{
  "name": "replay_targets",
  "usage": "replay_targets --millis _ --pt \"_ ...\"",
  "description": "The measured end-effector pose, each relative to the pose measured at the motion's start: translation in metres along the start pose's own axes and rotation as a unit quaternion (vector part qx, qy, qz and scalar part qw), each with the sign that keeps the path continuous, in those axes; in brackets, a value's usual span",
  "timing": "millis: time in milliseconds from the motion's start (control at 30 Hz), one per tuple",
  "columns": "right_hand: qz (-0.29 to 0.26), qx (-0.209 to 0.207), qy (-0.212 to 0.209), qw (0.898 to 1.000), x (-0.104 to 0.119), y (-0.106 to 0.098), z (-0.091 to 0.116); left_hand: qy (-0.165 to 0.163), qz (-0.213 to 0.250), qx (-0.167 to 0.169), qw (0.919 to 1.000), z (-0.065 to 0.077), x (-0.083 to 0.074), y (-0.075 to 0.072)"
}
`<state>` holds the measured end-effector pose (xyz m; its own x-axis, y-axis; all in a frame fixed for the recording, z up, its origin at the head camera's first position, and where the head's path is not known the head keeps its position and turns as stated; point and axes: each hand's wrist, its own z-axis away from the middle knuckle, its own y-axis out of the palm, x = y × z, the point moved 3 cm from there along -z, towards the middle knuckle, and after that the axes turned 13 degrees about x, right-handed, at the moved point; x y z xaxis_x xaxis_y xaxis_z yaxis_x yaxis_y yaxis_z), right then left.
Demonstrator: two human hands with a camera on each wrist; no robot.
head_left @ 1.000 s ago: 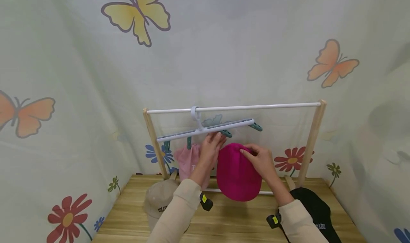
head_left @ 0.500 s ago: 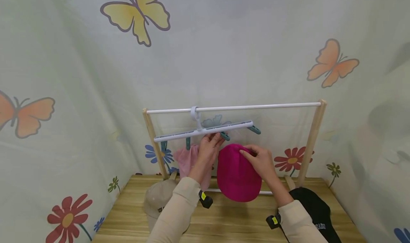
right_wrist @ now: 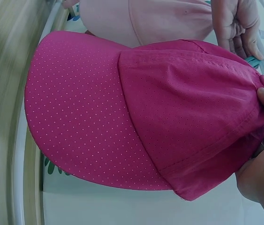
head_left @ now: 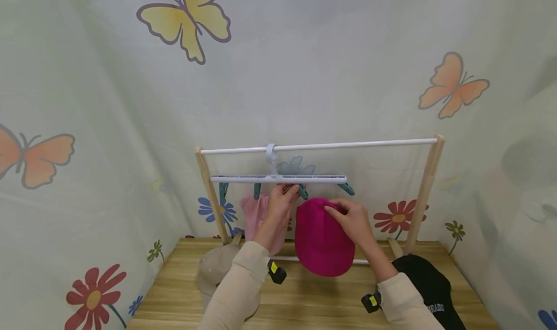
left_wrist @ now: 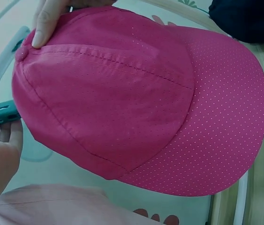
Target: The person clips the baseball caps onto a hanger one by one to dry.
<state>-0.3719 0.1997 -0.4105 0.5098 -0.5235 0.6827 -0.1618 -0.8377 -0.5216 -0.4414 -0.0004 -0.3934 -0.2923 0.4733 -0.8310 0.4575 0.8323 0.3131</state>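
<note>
My right hand (head_left: 353, 220) pinches a bright pink baseball cap (head_left: 322, 243) near its crown button, with the brim hanging down. My left hand (head_left: 278, 205) holds a green clothespin (head_left: 303, 192) on the white clip hanger (head_left: 278, 179), between thumb and fingers. In the left wrist view that clothespin (left_wrist: 4, 112) lies right beside the cap's crown; whether its tips touch the fabric is hidden. Behind my left forearm a pale pink cap (head_left: 256, 216) hangs below another clothespin (head_left: 257, 191). More clothespins sit at the hanger's two ends.
The hanger hooks over the white rail (head_left: 357, 145) of a wood-posted rack (head_left: 425, 194). On the wooden table (head_left: 304, 306) a beige cap (head_left: 213, 272) lies at left and a black cap (head_left: 428, 284) at right, both partly behind my sleeves.
The hanger was tilted with its right end high; now it is level, and its hook has shifted slightly right. My left hand has come down a little with the clothespin. The right hand barely moved.
</note>
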Motion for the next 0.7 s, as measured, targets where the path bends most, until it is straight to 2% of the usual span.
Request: replay_targets --millis 233,367,567,700 --pt "0.004 -0.004 0.008 1.000 -0.0018 0.0009 0.0004 0.006 -0.044 0.006 0.9990 -0.0004 -0.0019 0.0037" --pt "0.007 -0.006 0.003 1.000 -0.0016 0.0013 0.0012 -0.002 -0.073 0.006 0.9973 0.0005 -0.0035 0.0054" --pt "0.004 -0.003 -0.002 1.000 -0.0031 0.0040 0.0045 -0.015 -0.085 -0.004 0.9963 0.0018 -0.0053 0.0070" --pt "0.007 -0.003 0.004 1.000 -0.0035 0.0043 0.0047 -0.003 -0.095 0.003 0.9955 0.0036 -0.0073 0.0065"
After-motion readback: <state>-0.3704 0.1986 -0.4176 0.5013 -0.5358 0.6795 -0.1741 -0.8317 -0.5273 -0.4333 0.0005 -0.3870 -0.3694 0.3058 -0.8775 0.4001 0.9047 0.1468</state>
